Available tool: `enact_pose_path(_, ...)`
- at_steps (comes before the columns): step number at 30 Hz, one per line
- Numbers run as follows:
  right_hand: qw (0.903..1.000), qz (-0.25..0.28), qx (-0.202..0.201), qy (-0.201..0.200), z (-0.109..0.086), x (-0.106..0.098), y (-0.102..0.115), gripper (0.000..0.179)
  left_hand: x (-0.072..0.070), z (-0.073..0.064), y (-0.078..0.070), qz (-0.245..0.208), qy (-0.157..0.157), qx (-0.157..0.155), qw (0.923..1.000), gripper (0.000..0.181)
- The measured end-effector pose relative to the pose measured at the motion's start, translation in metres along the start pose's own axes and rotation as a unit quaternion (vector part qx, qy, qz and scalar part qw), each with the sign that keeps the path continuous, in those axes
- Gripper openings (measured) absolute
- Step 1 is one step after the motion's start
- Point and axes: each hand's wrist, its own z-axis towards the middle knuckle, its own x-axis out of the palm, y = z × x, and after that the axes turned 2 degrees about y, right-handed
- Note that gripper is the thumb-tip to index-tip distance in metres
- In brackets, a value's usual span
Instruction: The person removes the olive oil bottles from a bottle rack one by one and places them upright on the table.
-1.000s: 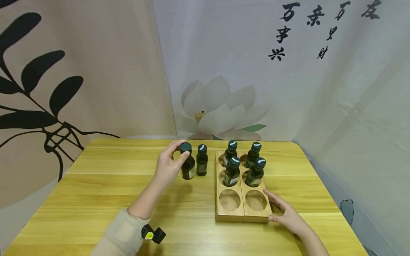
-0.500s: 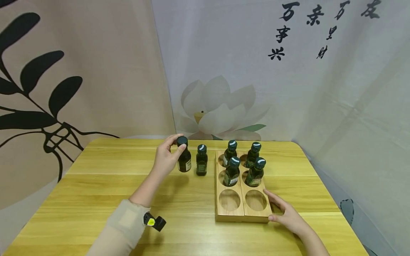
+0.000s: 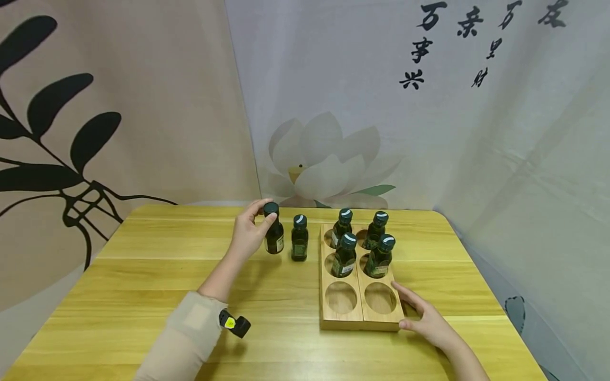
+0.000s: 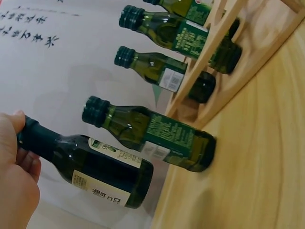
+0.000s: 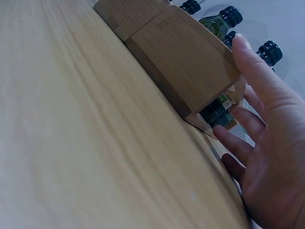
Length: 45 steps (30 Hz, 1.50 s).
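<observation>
My left hand (image 3: 249, 231) pinches a small dark glass bottle (image 4: 107, 167) with cream labels by its capped neck, thumb on the near side. Just to its right stands a green glass bottle (image 3: 299, 239) with a green label, upright on the table. My right hand (image 3: 425, 319) touches the front right corner of a wooden bottle rack (image 3: 339, 320), thumb at the corner and fingers along the right side, lightly bent. Several green bottles (image 3: 344, 259) with dark caps stand in the rack's rear and middle holes. The two front holes show their wooden bottoms.
The wooden table (image 3: 143, 280) runs back to a printed cloth backdrop (image 3: 329, 106) with a lotus, leaves and characters. A small black camera (image 3: 235, 323) sits on the left sleeve's cuff (image 3: 195, 320).
My left hand has carried the dark bottle slightly back and left, widening the gap to the standing bottle; it barely shifts in the last half second. The right hand and rack stay put.
</observation>
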Motion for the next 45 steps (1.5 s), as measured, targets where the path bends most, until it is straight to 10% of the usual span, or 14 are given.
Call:
enact_pose_path(26,0.9999,0.001,-0.011,-0.003,0.0,0.0,0.001,0.078,0.019,-0.017,0.05,0.005,-0.012,-0.038,0.9992,0.037)
enact_pose_path(45,1.0,0.001,0.003,-0.003,0.0,0.0,0.002,0.078,0.017,-0.016,0.041,0.009,-0.021,-0.043,0.9988,0.045)
